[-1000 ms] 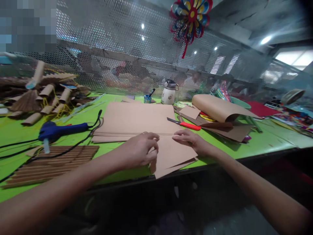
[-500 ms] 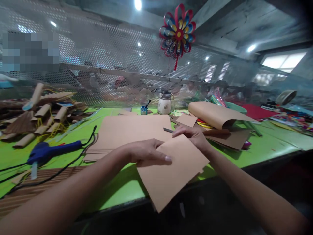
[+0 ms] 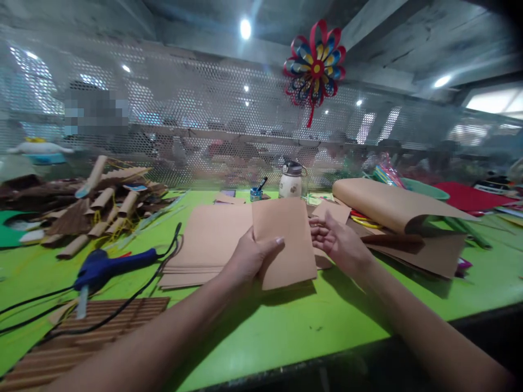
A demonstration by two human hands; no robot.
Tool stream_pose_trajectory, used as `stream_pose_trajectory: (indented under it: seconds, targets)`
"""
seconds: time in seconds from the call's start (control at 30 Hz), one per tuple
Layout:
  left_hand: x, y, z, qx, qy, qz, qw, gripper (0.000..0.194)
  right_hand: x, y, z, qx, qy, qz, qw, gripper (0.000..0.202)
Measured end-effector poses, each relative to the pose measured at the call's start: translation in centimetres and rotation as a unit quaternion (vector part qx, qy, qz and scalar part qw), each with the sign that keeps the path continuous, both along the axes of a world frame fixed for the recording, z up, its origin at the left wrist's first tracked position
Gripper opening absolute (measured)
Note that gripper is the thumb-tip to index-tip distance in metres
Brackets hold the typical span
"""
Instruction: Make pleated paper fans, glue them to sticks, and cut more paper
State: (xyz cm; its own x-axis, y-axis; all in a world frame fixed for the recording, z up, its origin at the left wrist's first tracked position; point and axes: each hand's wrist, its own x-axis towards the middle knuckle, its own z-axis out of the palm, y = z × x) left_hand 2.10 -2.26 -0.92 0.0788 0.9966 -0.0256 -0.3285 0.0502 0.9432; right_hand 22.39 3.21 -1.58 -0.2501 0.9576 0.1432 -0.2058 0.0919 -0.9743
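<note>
My left hand (image 3: 255,253) is closed on a brown kraft paper sheet (image 3: 288,242), its thumb lying across the front and the fingers hidden behind. The sheet is held tilted up above the green table. To the right of it, my right hand (image 3: 337,242) has its fingers apart and loosely bent, with nothing visible in them. Those fingertips are close to the sheet's right edge; whether they touch it I cannot tell. Behind the held sheet lies a stack of larger brown paper sheets (image 3: 212,234) on the table.
On the left are a blue glue gun (image 3: 110,267) with its cord, corrugated cardboard (image 3: 106,332) and a pile of cardboard tubes (image 3: 104,215). A bottle (image 3: 290,182) and small ink jar (image 3: 256,194) stand behind. Rolled brown paper (image 3: 379,201) lies right.
The held sheet has turned more upright and moved up over the table. My right hand has come off it to the right. A dark thin tool by that hand is out of sight.
</note>
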Motion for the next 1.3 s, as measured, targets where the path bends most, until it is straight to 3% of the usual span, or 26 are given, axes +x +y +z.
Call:
stream_pose_trajectory:
  seconds: [0.13, 0.27, 0.37, 0.47, 0.53, 0.63, 0.7, 0.77, 0.87, 1.03, 1.3]
  targets:
    - [0.7, -0.4, -0.3, 0.012, 0.008, 0.039, 0.999, 0.068, -1.7, -1.9, -0.3, -0.018, -0.095, 0.042, 0.994, 0.036]
    - [1.0, -0.7, 0.2, 0.016, 0.026, 0.025, 0.999, 0.075, -1.9, -2.4, -0.6, 0.038, -0.133, 0.023, 0.99, 0.036]
    - [-0.6, 0.2, 2.0, 0.071, 0.084, 0.087, 0.99, 0.078, -0.6, -1.7, -0.6, 0.047, -0.158, 0.069, 0.984, 0.038]
    - [-3.1, 1.0, 4.6, 0.202, 0.257, 0.144, 0.934, 0.077, 0.7, -1.0, 0.2, 0.052, -0.213, 0.169, 0.961, 0.035]
    - [-4.1, 1.0, 6.1, 0.232, 0.366, 0.049, 0.9, 0.066, 1.1, -0.7, 1.5, 0.075, -0.268, 0.24, 0.93, 0.033]
    - [-4.3, 0.4, 7.1, 0.224, 0.446, -0.103, 0.86, 0.065, 0.7, -0.6, 4.0, 0.157, -0.366, 0.302, 0.866, 0.036]
    - [-4.0, 0.0, 7.1, 0.191, 0.451, -0.132, 0.862, 0.062, 0.1, -0.5, 5.6, 0.207, -0.408, 0.316, 0.831, 0.04]
    - [-3.7, -0.4, 6.9, 0.151, 0.431, -0.121, 0.882, 0.044, -0.3, -0.4, 6.6, 0.21, -0.416, 0.335, 0.819, 0.04]
    - [-3.8, -0.8, 6.5, 0.115, 0.401, -0.087, 0.905, 0.026, -0.6, -0.2, 6.7, 0.177, -0.392, 0.341, 0.836, 0.04]
    - [-4.4, -2.2, 5.5, 0.078, 0.361, -0.041, 0.928, 0.028, -0.4, -0.4, 5.2, 0.135, -0.316, 0.287, 0.894, 0.037]
    - [-4.8, -3.8, 2.8, 0.052, 0.381, 0.029, 0.923, 0.029, -0.2, -1.4, 2.4, 0.078, -0.255, 0.245, 0.932, 0.034]
